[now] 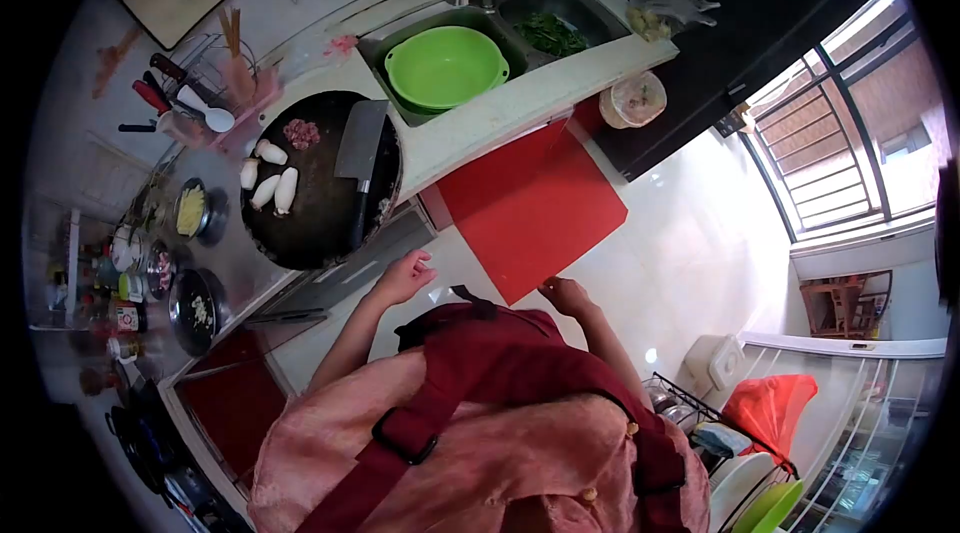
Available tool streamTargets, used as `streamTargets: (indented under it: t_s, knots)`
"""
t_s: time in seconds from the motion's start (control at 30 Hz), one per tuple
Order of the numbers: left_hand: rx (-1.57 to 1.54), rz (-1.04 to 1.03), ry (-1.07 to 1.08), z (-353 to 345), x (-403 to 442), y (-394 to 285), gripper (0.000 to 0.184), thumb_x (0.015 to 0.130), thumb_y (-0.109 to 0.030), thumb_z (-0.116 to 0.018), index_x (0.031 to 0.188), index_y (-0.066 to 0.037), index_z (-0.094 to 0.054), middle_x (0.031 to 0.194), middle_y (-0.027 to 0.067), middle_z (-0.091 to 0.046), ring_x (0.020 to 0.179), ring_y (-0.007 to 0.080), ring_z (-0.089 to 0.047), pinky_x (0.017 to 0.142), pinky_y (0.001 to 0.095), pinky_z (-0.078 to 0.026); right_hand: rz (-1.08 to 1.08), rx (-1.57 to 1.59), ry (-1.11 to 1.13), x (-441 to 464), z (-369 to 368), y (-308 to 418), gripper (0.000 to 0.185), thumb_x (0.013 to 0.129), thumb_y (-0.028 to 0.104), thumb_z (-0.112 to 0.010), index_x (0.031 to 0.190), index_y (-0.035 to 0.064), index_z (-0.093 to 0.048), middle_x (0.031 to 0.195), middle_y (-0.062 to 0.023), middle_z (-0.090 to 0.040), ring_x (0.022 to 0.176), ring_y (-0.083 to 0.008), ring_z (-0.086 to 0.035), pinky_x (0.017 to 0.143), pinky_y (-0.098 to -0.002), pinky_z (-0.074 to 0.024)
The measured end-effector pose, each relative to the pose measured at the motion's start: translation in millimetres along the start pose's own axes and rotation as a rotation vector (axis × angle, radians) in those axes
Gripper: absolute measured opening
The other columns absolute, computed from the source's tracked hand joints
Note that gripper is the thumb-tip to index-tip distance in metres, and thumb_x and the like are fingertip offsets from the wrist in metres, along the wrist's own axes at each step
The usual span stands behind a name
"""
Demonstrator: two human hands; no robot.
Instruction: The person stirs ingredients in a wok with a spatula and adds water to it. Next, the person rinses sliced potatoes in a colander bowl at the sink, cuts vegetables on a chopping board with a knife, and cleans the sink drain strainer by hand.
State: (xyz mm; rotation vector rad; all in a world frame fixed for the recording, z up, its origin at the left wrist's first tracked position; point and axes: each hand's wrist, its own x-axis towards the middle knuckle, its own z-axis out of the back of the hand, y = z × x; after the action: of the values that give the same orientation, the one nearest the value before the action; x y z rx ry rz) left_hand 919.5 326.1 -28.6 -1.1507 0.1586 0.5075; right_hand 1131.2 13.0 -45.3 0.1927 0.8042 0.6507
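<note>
Hanging apart from the counter, the left hand (eight o'clock from centre) has loosely curled fingers and nothing visible in them; the right hand (four o'clock) has bent fingers, and whether it holds anything cannot be told. At ten o'clock, the round chopping board bears four white mushrooms at its own nine o'clock, chopped meat at eleven and a cleaver at three. Cutting appears partly done: the meat and the yellow shreds (nine o'clock) look finished, whereas the mushrooms look whole. Leafy greens lie in the sink at one o'clock. The jar label, between eight and nine, is too small to read; no brand is legible.
</note>
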Motion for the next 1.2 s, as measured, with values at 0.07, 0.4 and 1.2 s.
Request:
streamTargets:
  t_s: [0.07,0.4,1.2]
  knots:
    - [-0.106,-0.036,0.005,4.9,3.4,-23.6,0.039,0.083,-0.023,-0.065,0.111,-0.002,-0.049,0.09,0.0119,-0.063,0.079,0.0181,-0.062,0.07,0.0303,-0.05,0.042,0.055,-0.04,15.0,17.8,2.2,0.037,0.087,0.039,-0.051,0.105,0.0081,-0.061,0.097,-0.0146,-0.065,0.095,-0.0312,-0.061,0.081,-0.0408,-0.0473]
    - [-0.193,-0.085,-0.361,36.8,26.4,-105.8,0.032,0.082,-0.016,-0.065,0.109,-0.003,-0.053,0.085,0.009,-0.061,0.073,0.0145,-0.06,0.067,0.0269,-0.049,0.226,0.228,-0.119,136.2,145.1,14.2,0.025,0.085,0.03,-0.054,0.088,0.0057,-0.061,0.072,-0.0103,-0.063,0.067,-0.0235,-0.063,0.061,-0.0365,-0.049]
    - [-0.284,0.47,-1.784,32.8,-136.6,-86.9,0.029,0.081,-0.005,-0.063,0.108,-0.001,-0.056,0.08,0.0032,-0.059,0.073,0.0088,-0.056,0.067,0.0227,-0.048,1.045,0.168,0.511,184.1,152.5,315.6,0.014,0.087,0.015,-0.058,0.094,0.0032,-0.062,0.071,-0.0054,-0.06,0.065,-0.0084,-0.054,0.06,-0.0248,-0.0449]
